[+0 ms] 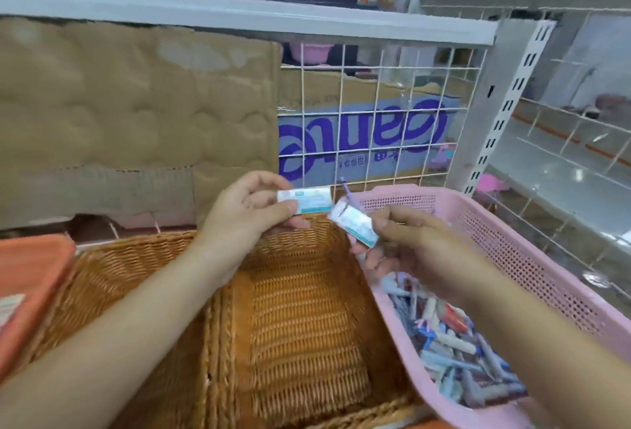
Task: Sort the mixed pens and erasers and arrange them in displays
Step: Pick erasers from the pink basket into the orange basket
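- The left hand [249,213] pinches a wrapped eraser [305,200] by one short end, between thumb and curled fingers.
- The right hand [420,247] grips a second eraser [355,227]; the free ends of the two almost meet between the fingertips.
- Both seem light, stiff blocks. The glossy wrapper may slip, so a pinch on the flat faces looks safest.
- Below the fingers lies the wicker basket [300,326], its bottom bare. Under the right palm, the pink basket [512,241] holds mixed pens [454,353].
- Beyond the fingertips stand a wire grid [375,104] and cardboard [136,104].
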